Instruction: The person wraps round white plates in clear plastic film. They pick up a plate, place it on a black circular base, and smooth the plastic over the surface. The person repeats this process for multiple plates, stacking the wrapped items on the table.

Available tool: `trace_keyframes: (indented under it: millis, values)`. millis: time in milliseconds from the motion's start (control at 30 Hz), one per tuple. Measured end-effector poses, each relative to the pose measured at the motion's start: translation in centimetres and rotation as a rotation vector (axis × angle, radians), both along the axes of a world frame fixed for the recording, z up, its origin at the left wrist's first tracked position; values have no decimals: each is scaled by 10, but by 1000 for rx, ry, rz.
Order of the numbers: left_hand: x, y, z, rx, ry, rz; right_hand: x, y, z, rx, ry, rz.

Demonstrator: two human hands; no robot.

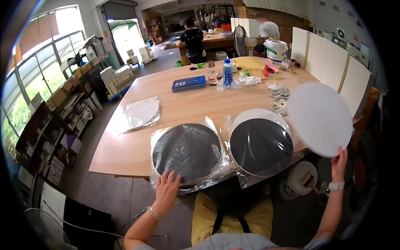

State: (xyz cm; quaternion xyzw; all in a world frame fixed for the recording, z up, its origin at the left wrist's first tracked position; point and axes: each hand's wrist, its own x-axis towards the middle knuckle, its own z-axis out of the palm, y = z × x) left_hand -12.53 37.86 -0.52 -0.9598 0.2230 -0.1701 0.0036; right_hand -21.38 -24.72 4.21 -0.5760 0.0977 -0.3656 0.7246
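Note:
My right hand (339,166) grips the lower edge of a large round white sheet (321,118), which is raised at the table's right side and tilted. My left hand (167,186) is open, its fingers resting on the near edge of a black disc (186,152) in clear plastic film. To the right of it lies a second black disc (261,146), smooth and shiny, also with plastic film about it. Another white disc (250,114) shows partly from beneath its far side. Further left, a smaller white disc (142,112) lies in a clear bag.
Across the wooden table (121,156) are a blue box (188,84), a blue-capped bottle (227,73), a jar (211,74), gloves (280,96) and a tape dispenser (268,71). White panels (321,56) stand along the right. A bucket (301,178) sits below the table's edge. Two people are further back.

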Motion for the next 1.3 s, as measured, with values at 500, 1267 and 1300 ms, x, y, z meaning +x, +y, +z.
trace_keyframes:
  millis: [500, 1267, 1300]
  values:
    - [52, 25, -32, 130, -115, -399, -57, 224, -41, 204, 448, 870]
    - [34, -10, -2, 147, -134, -298, -60, 271, -32, 290, 450, 742]
    - [35, -5, -5, 118, -111, -318, -59, 275, -35, 298, 456, 724]
